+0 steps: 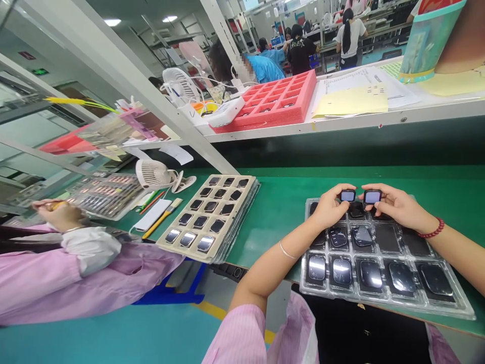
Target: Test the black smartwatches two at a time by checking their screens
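My left hand is closed on a small square smartwatch body with a dark frame and a pale screen. Pinched in my right hand is a second smartwatch body, held slightly apart from the first. Both hands are over the far rows of a clear plastic tray with square pockets. Several dark watch pieces, like this glossy one, lie in its near and left pockets. Some pockets at the right of its middle row show only a dark bottom. My hands partly cover the far row.
Left of me stands a stack of beige trays holding dark watch pieces. Beyond it are a yellow-handled brush, a white fan and a co-worker's hand. A shelf crosses above the bench, bearing a red foam tray.
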Tool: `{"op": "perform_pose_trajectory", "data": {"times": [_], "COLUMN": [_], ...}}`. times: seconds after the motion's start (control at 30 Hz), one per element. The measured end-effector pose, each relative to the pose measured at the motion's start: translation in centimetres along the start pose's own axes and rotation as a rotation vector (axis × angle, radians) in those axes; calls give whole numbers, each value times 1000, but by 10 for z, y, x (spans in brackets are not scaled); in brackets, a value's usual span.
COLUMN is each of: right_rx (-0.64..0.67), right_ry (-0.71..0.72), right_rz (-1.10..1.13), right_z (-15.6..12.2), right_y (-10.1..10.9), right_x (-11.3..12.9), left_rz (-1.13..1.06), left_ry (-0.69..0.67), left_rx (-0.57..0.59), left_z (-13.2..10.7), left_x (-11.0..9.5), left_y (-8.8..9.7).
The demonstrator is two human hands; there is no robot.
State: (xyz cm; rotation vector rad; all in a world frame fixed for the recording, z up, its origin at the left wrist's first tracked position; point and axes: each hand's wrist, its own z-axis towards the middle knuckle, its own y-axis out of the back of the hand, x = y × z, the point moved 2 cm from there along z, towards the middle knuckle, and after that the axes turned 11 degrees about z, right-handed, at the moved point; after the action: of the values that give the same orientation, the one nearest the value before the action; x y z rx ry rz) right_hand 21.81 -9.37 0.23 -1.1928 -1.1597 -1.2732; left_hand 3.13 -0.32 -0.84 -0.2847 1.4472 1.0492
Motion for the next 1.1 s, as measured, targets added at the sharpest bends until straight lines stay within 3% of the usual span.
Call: {"op": "perform_pose_trajectory", "data": {"times": [0.37, 1.1], "right_rx": [15, 23], "right_ry": [45, 18], "right_rz": [-45, -27], "right_z": [0, 0], "right_y": [1, 2], "right_x": [-3, -3], "left_rz": [85, -13], "left_ry": [-32, -2], "left_rx": [-8, 3], "left_z": [0, -1], "left_x": [-2, -1], "left_y": [1, 0]}}
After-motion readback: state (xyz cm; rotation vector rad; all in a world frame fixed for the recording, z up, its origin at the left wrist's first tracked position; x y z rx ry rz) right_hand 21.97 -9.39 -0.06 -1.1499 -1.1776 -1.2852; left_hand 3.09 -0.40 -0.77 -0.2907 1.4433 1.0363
